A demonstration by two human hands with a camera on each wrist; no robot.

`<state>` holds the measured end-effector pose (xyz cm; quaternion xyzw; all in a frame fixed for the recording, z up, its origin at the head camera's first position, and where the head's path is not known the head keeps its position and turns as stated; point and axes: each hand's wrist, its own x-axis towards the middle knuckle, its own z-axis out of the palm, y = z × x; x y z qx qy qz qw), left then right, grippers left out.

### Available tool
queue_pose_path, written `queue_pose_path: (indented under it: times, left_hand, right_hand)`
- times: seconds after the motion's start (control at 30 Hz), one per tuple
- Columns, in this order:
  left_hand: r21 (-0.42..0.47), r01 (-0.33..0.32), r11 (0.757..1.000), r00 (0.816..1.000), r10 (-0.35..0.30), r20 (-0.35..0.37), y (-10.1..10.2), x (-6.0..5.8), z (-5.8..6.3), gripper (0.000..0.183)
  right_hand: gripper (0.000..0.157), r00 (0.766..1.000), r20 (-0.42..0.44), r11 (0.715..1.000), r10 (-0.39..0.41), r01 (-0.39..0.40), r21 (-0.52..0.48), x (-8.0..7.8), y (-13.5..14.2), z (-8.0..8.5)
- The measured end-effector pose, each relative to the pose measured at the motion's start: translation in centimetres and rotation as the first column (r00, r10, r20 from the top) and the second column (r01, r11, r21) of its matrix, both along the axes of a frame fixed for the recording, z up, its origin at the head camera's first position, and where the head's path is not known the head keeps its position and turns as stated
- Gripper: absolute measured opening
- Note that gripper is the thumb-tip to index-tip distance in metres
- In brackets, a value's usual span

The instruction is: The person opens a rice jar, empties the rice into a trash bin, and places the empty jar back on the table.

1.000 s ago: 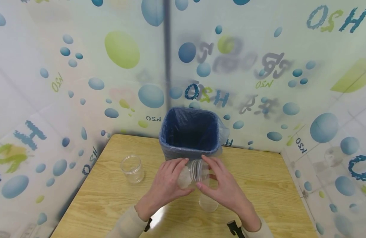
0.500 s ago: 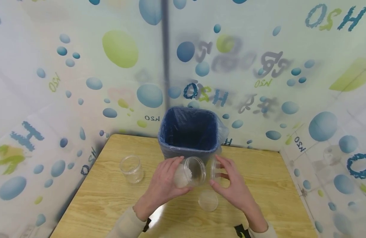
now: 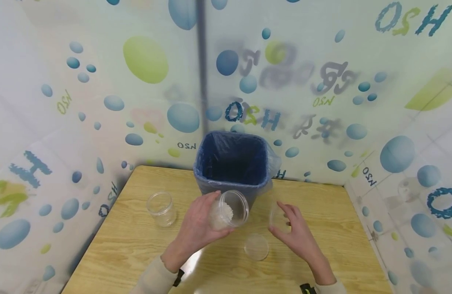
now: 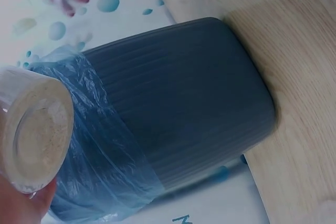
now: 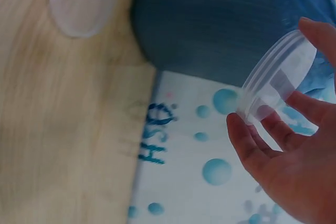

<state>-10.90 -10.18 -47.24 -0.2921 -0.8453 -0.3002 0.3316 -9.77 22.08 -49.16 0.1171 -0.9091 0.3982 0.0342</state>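
Note:
My left hand (image 3: 194, 224) grips a clear plastic jar (image 3: 238, 204), tilted so its uncovered mouth faces right. White grains (image 3: 227, 212) lie inside it; the left wrist view shows its round base (image 4: 39, 135). To the right, my right hand (image 3: 297, 232) holds a clear round lid (image 3: 275, 216) by its edge between thumb and fingers, apart from the jar. In the right wrist view this lid (image 5: 275, 77) stands nearly on edge. Another clear disc-shaped lid (image 3: 256, 247) lies flat on the table between my hands.
A dark bin (image 4: 184, 93) with a blue bag liner (image 3: 229, 183) stands just beyond the jar. A second clear jar (image 3: 161, 210), uncovered, stands on the wooden table (image 3: 318, 208) at left. Patterned curtains (image 3: 145, 102) border the table at the back and sides.
My right hand has pulled the lid off the jar and moved right with it. The left hand has shifted slightly left, and the jar's mouth now shows the grains inside.

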Motion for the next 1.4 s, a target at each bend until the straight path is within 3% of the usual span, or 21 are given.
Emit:
queue_pose_path:
  times: [0.33, 0.63, 0.87, 1.4]
  left_hand:
    - [0.031, -0.007, 1.0, 1.0, 0.006, 0.003, -0.5, 0.0, 0.0, 0.105]
    - [0.035, -0.013, 0.999, 1.0, 0.012, 0.016, -0.8, 0.1, 0.0, 0.106]
    - [0.047, -0.004, 0.999, 1.0, 0.003, 0.028, -1.2, 0.1, 0.0, 0.106]
    - [0.058, -0.006, 0.998, 0.999, 0.004, 0.042, -1.4, 0.0, 0.0, 0.102]
  right_hand:
    - [0.078, 0.992, 0.122, 0.991, 0.044, -0.059, 0.123, -0.5, 1.5, -3.4]
    - [0.08, 0.979, 0.199, 0.976, 0.046, -0.086, 0.198, -0.3, 1.9, -5.2]
    - [0.079, 0.978, 0.206, 0.939, 0.019, -0.088, 0.333, 0.3, 1.6, -6.7]
    - [0.078, 0.972, 0.234, 0.919, -0.03, -0.066, 0.39, 1.1, 1.0, -7.6]
